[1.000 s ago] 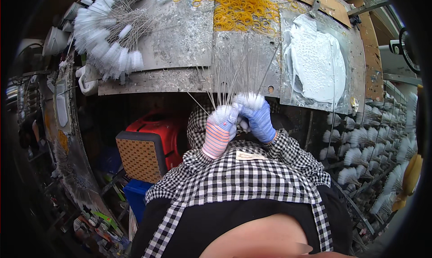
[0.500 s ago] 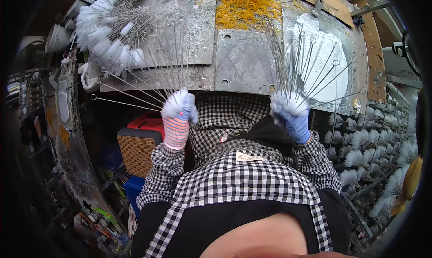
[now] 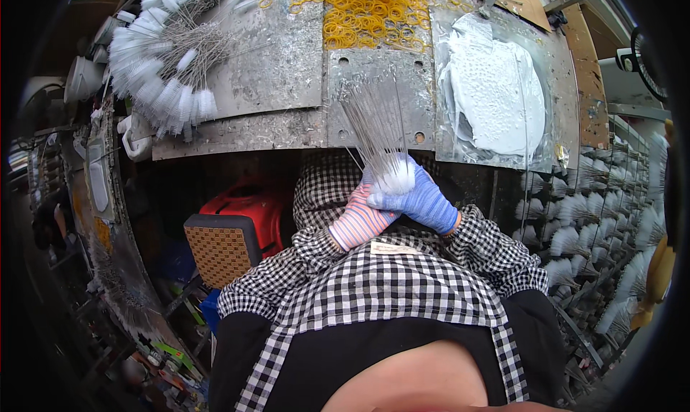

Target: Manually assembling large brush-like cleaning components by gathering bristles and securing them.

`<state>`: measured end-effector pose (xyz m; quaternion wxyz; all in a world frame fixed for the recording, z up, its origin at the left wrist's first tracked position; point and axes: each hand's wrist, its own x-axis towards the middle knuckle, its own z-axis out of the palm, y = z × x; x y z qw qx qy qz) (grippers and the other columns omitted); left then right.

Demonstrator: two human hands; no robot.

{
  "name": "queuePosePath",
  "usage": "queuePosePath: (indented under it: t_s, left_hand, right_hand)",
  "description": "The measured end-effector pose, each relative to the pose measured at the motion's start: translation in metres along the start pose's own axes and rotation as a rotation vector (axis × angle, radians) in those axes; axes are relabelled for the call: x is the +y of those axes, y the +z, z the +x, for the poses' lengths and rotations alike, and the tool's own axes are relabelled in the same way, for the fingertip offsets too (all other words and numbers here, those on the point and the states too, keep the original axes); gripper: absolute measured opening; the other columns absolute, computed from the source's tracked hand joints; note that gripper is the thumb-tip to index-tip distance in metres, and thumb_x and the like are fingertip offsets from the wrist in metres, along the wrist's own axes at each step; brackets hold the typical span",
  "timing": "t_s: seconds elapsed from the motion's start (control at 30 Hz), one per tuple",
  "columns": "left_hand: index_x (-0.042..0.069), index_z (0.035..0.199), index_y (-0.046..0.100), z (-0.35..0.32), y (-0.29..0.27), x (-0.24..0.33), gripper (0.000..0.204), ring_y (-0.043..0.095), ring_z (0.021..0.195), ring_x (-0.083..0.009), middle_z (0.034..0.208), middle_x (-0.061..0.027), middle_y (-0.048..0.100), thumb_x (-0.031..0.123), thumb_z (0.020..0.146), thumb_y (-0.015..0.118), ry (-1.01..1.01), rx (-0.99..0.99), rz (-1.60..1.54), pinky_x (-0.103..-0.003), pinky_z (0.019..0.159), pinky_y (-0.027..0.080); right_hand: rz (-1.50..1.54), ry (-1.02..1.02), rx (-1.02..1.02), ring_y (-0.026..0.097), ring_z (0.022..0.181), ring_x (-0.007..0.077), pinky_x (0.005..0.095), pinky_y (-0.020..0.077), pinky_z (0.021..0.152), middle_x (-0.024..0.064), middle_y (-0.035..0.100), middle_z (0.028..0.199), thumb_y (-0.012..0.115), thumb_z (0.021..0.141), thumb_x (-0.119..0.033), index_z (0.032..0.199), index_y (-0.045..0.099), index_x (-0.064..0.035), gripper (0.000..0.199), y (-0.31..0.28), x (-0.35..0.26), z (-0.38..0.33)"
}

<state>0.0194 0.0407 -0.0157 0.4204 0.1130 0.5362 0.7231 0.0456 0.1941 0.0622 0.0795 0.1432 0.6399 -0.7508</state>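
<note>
Both hands meet in front of my checked apron, just below the near edge of the metal worktable (image 3: 302, 128). Between them is one bundle of wire-handled brushes (image 3: 397, 177), white bristles down in my palms and looped wire stems fanning up over the table edge. My left hand (image 3: 361, 216), in a pink striped glove, is closed around the bundle's left side. My right hand (image 3: 430, 205), in a blue striped glove, wraps it from the right, its fingers crossing over the left hand. Parts of the left fingers are hidden.
Loose white-bristled brushes (image 3: 147, 67) lie heaped at the far left of the table. Yellow rubber bands (image 3: 374, 13) spread at the back middle. A white paste slab (image 3: 496, 88) is on the right. Racks of brushes (image 3: 575, 211) stand right; a red stool (image 3: 269, 211) is left.
Half a second ago my hands were wide apart, each with a fanned bunch of brushes. They have come together at the middle, and the bunches now form one bundle.
</note>
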Motion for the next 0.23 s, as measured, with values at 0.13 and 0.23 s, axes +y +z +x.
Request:
queuePosePath:
  t_s: [0.13, 0.23]
  left_hand:
    - [0.008, 0.149, 0.038, -0.020, 0.000, 0.052, 0.086, 0.044, 0.138, -0.0287, 0.147, -0.0119, 0.048, 0.037, 0.080, 0.081, -0.154, -0.198, 0.667, -0.041, 0.118, 0.033]
    - [0.008, 0.160, 0.014, -0.029, -0.021, 0.067, 0.112, 0.030, 0.148, -0.0322, 0.161, -0.0155, 0.030, 0.030, 0.078, 0.086, -0.202, -0.210, 0.435, -0.041, 0.123, 0.024]
  right_hand:
    - [-0.148, 0.307, -0.523, 0.064, 0.078, 0.0148, 0.0321, 0.0515, 0.073, 0.0083, 0.070, 0.088, 0.077, 0.085, -0.037, 0.105, 0.068, -0.0022, 0.042, -0.024, 0.026, 0.016]
    - [-0.644, -0.278, -0.602, 0.067, 0.096, 0.0264, 0.0361, 0.0512, 0.092, 0.0084, 0.073, 0.103, 0.080, 0.082, -0.047, 0.108, 0.072, -0.0080, 0.048, -0.018, 0.044, 0.016]
